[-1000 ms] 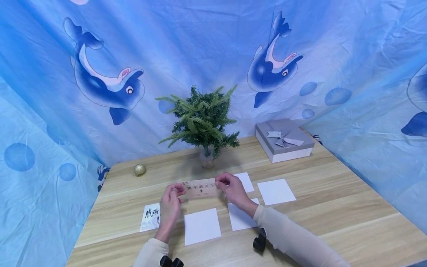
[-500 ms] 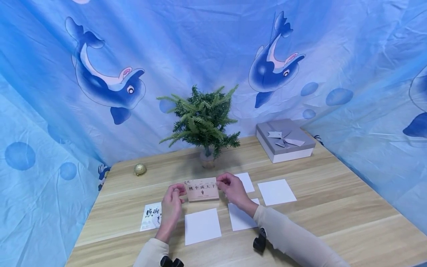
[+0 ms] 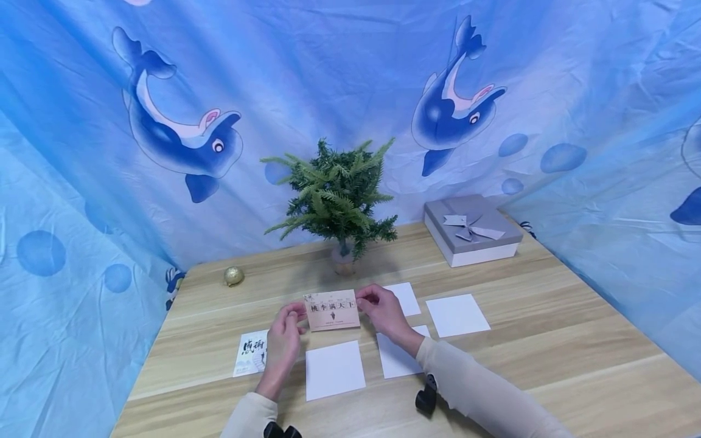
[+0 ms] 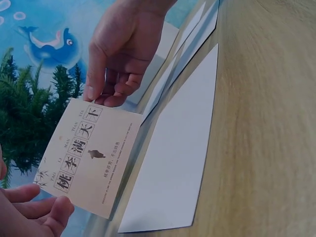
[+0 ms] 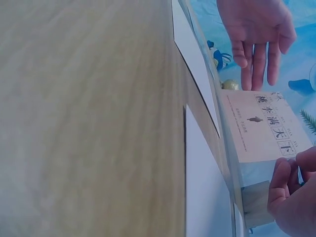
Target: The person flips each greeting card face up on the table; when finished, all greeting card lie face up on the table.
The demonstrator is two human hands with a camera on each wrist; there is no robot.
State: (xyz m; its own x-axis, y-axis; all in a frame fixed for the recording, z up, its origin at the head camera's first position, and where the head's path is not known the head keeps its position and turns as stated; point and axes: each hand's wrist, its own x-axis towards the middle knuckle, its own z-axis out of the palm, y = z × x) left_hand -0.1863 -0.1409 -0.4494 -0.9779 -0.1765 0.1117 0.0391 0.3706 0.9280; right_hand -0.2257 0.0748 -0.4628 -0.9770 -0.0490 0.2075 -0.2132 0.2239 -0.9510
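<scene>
A pale pink card point(image 3: 332, 311) with several large printed characters is held up over the table, its printed face toward me. My right hand point(image 3: 381, 309) pinches its right edge between thumb and fingers, as the left wrist view also shows. At its left edge is my left hand point(image 3: 287, 334); in the right wrist view that left hand point(image 5: 259, 37) has straight fingers with their tips right at the card point(image 5: 261, 126). Below the raised card lies a blank white card point(image 3: 335, 370). A white card with black brush lettering point(image 3: 251, 353) lies left of my left wrist, partly covered.
More blank white cards point(image 3: 458, 315) lie to the right, some partly behind my right arm. A small potted fir tree point(image 3: 336, 201) stands at the back. A grey gift box with a bow point(image 3: 471, 228) sits back right, a gold ball point(image 3: 233, 276) back left on the wooden table point(image 3: 547, 340).
The pink card has tilted more upright, so its printed face shows more fully. Both hands stay nearly in place, and the whole head view has shifted slightly.
</scene>
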